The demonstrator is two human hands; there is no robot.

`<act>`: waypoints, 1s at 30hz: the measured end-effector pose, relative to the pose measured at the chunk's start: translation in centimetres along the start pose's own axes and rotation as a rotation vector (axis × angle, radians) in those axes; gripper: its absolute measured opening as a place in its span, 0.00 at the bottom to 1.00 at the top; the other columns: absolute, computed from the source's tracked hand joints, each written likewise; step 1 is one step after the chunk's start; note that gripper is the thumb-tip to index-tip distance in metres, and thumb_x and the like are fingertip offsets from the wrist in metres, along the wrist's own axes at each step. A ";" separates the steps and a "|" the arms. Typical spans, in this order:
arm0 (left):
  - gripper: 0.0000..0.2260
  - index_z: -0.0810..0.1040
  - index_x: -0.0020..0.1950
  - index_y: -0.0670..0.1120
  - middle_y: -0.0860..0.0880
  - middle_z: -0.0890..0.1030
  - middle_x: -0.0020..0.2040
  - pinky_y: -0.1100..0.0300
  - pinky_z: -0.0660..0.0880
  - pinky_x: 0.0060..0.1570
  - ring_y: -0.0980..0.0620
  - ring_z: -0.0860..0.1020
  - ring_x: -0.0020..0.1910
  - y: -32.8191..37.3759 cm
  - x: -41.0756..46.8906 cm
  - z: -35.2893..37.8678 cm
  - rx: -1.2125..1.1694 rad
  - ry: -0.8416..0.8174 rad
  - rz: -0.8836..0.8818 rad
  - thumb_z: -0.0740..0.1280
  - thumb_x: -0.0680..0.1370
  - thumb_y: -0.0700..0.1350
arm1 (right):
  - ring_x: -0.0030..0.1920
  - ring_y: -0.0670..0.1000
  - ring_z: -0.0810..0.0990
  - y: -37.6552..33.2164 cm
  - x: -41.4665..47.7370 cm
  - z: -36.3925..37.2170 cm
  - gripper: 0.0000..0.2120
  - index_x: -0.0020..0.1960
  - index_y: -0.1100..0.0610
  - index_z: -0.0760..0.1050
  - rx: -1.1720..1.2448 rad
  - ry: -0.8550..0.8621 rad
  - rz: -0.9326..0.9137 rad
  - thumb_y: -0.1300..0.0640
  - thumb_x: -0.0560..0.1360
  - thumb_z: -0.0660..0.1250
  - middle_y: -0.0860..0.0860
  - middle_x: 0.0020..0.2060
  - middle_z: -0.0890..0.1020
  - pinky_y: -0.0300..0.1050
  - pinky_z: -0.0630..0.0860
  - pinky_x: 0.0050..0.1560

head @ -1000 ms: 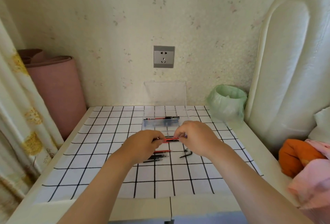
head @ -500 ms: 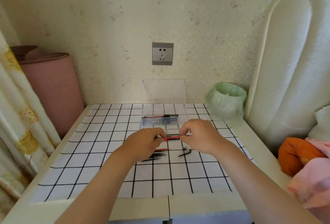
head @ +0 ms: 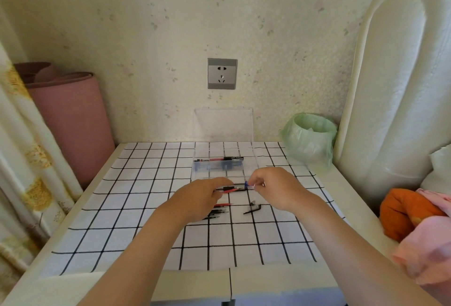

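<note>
My left hand grips one end of a thin red pen refill held level above the checked cloth. My right hand pinches the other end, where a small blue piece shows between the fingertips. Under my left hand lie several loose refills, red and black. A small black pen part lies to their right. Behind the hands stands a clear plastic box with pens in it, a red and black pen at its far side.
The box's clear lid stands open against the wall. A green-bagged bin sits at the table's back right. A pink roll and curtain stand left; white padding and orange and pink cloth lie right.
My right hand has slid to the right along the refill, so more of the refill and the blue piece show. My left hand has stayed put.
</note>
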State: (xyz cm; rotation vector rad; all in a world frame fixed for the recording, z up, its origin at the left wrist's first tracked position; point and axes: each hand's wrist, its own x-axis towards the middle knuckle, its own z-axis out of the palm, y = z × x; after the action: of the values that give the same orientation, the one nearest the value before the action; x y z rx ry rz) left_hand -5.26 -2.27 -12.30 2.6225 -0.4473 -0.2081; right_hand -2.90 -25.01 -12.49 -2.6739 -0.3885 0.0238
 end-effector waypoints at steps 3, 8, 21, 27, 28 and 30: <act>0.13 0.75 0.64 0.60 0.57 0.78 0.48 0.62 0.74 0.46 0.57 0.76 0.44 -0.1 0.1 0.1 -0.018 -0.014 0.002 0.56 0.84 0.48 | 0.53 0.47 0.80 0.4 0.2 0.5 0.11 0.54 0.47 0.82 -0.032 -0.095 0.035 0.59 0.79 0.64 0.44 0.55 0.81 0.42 0.77 0.55; 0.09 0.73 0.61 0.58 0.55 0.78 0.45 0.59 0.75 0.45 0.55 0.77 0.43 -0.3 0.0 0.1 -0.029 -0.009 -0.004 0.57 0.84 0.50 | 0.51 0.46 0.80 0.5 0.4 0.8 0.12 0.53 0.47 0.84 -0.016 -0.186 0.035 0.60 0.78 0.65 0.45 0.53 0.82 0.43 0.77 0.55; 0.10 0.77 0.58 0.57 0.58 0.77 0.46 0.62 0.74 0.44 0.57 0.77 0.45 -0.3 0.0 0.1 -0.039 -0.018 0.013 0.58 0.83 0.48 | 0.44 0.39 0.80 -0.4 0.7 1.0 0.05 0.48 0.46 0.83 0.065 -0.099 0.009 0.54 0.74 0.72 0.41 0.45 0.83 0.39 0.77 0.48; 0.09 0.77 0.59 0.55 0.57 0.76 0.45 0.62 0.73 0.45 0.57 0.76 0.44 -0.1 0.1 0.0 -0.031 0.009 0.029 0.59 0.83 0.50 | 0.36 0.31 0.77 -1.7 0.3 1.1 0.05 0.48 0.47 0.82 0.270 -0.054 -0.045 0.55 0.73 0.72 0.42 0.43 0.83 0.28 0.69 0.38; 0.09 0.77 0.58 0.55 0.58 0.76 0.44 0.63 0.71 0.42 0.58 0.75 0.42 -0.1 0.2 0.0 -0.037 0.018 0.031 0.59 0.83 0.50 | 0.37 0.32 0.77 -1.9 0.2 1.1 0.05 0.48 0.48 0.82 0.295 -0.062 -0.043 0.55 0.73 0.72 0.42 0.43 0.83 0.27 0.69 0.38; 0.09 0.77 0.58 0.55 0.58 0.75 0.41 0.64 0.68 0.38 0.60 0.73 0.38 -0.1 0.2 0.0 -0.042 0.032 0.035 0.59 0.83 0.50 | 0.37 0.33 0.78 -2.2 0.2 1.2 0.05 0.48 0.48 0.83 0.322 -0.066 -0.045 0.56 0.73 0.72 0.42 0.43 0.83 0.26 0.70 0.38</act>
State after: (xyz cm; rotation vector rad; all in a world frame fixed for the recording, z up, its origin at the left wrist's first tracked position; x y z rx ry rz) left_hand -5.08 -2.29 -12.36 2.5710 -0.4726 -0.1621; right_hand -3.40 -22.52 -12.68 -2.3507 -0.4260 0.1488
